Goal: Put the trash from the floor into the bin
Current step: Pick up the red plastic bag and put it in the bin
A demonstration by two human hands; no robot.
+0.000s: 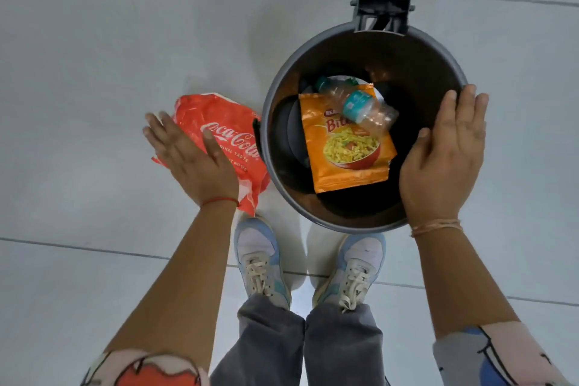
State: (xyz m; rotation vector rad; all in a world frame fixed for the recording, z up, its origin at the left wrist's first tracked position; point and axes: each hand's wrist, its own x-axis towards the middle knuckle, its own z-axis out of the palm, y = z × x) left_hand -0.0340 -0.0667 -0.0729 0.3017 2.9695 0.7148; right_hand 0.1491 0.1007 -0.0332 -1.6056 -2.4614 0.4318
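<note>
Both empty: left hand (191, 160) spread over crumpled red plastic Coca-Cola wrapper (225, 135), right hand (445, 160) open. Pinch wrapper whole, lift toward three o'clock, over round grey bin (266, 122).

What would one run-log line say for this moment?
left hand: open over red plastic wrapper | right hand: open | round grey bin: holds trash

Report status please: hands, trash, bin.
Left hand open above red wrapper on floor. Right hand open over bin rim. Nothing in the way.

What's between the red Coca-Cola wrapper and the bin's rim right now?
Nothing: in the head view the red wrapper lies on the floor right up against the bin, under the open left hand.
</note>
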